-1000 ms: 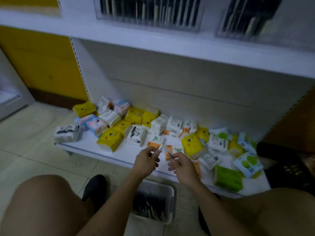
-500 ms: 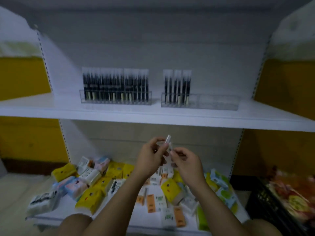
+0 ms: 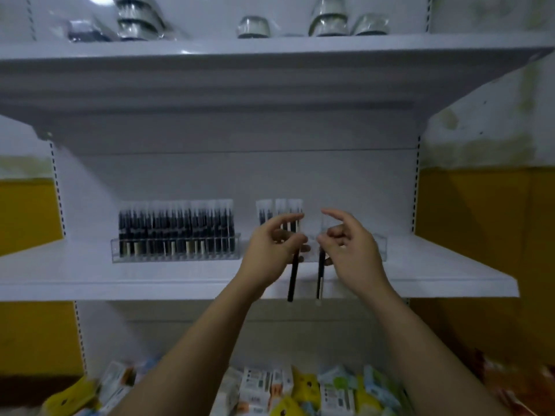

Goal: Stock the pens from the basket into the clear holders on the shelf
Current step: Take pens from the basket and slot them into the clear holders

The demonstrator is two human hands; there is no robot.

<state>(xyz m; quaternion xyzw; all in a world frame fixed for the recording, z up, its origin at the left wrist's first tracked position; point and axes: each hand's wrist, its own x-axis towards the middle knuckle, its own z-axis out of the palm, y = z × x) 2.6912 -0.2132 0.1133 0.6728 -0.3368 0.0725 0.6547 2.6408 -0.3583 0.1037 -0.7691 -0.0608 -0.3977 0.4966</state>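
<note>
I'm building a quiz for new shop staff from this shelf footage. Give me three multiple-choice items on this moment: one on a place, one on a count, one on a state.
1. Where are the left hand and the right hand?
A. Inside a basket on the floor
B. In front of the right holder on the middle shelf
C. On a trolley

2. How many pens do the two hands hold together?
A. None
B. Two
C. Five

3. Which clear holder is filled from end to end?
A. The left holder
B. The right holder
C. Neither

Key:
1 B, both hands are raised before the right holder.
2 B, the left pen hangs from the left hand and the right pen from the right hand.
3 A, stocked pens span its whole length, while the right holder's right end is bare.
</note>
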